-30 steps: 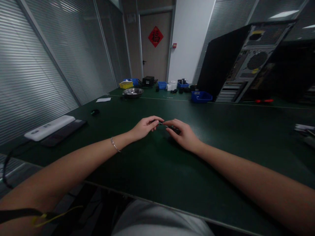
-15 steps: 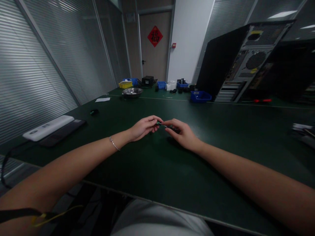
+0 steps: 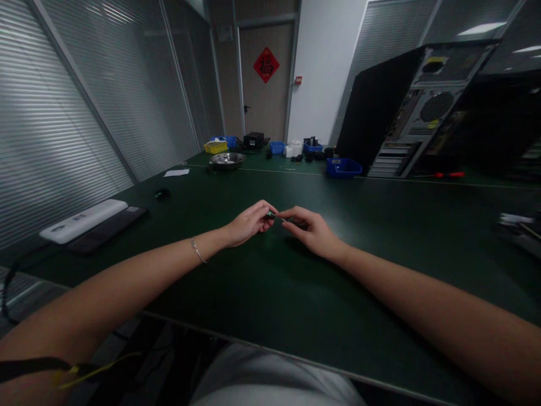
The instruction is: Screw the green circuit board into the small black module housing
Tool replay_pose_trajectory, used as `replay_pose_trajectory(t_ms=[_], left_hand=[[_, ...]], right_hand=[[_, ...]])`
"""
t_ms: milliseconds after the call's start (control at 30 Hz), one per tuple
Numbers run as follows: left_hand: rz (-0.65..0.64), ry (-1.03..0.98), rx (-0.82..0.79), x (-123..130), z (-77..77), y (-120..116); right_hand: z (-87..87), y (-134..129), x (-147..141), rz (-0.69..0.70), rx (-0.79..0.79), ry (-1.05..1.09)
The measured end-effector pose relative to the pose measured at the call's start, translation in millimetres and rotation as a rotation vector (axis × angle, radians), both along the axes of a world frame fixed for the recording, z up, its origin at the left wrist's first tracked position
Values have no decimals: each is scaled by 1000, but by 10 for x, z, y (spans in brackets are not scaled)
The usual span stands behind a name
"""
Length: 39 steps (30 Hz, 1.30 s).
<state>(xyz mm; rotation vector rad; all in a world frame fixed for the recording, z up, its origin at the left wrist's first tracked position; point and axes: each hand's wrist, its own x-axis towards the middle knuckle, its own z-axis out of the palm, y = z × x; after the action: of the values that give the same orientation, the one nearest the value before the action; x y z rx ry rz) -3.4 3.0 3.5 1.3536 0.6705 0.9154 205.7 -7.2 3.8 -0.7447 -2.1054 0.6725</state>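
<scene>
Two hands, both working at frame center above one green bench (image 3: 236, 299). Left hand (image 3: 250, 224): fingers curled, thumb and forefinger pinching one small green part (image 3: 270, 214). Right hand (image 3: 311, 228): thumb and forefinger pinching one thin rod (image 3: 281, 219), which points left at the part. Too small to tell if its tip touches. One bracelet (image 3: 198, 250), left wrist.

Counts, rest of bench:
- 4 blue bins (image 3: 344, 168): three along the far edge, upper center, the nearest one right of center
- 1 yellow bin (image 3: 215, 148), upper center-left
- 1 metal bowl (image 3: 227, 162), just below the yellow bin
- 1 black box (image 3: 254, 140), between blue bins; pale label, unreadable
- 1 white paper (image 3: 176, 172), left of the bowl
- 1 white bar-shaped unit (image 3: 84, 220), left edge, beside 1 dark flat slab (image 3: 109, 230); dark marks on the white one, can't read
- 1 PC tower (image 3: 389, 113), upper right, tilted in view; no legible brand
- 1 red-handled item (image 3: 449, 175), right of the tower's base

Only readable writing: 福 on 1 red diamond sign (image 3: 266, 65), on the door (image 3: 270, 107), top center.
</scene>
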Motion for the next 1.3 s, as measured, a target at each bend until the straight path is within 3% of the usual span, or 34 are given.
replay_pose_trajectory(t_ms=[300, 633, 833, 967, 1133, 1300], left_hand=[[0, -46, -5, 22, -5, -12], [51, 99, 90, -3, -19, 15], [70, 164, 166, -40, -4, 60], [86, 351, 368, -81, 62, 10], [-39, 637, 745, -52, 149, -148], [-111, 756, 853, -29, 162, -183]], right_hand=[[49, -37, -34, 27, -142, 67], [21, -12, -9, -7, 51, -43], [84, -62, -4, -26, -34, 6], [90, -73, -2, -122, -79, 60], [78, -56, -11, -153, -76, 91], [92, -68, -14, -136, -67, 71]])
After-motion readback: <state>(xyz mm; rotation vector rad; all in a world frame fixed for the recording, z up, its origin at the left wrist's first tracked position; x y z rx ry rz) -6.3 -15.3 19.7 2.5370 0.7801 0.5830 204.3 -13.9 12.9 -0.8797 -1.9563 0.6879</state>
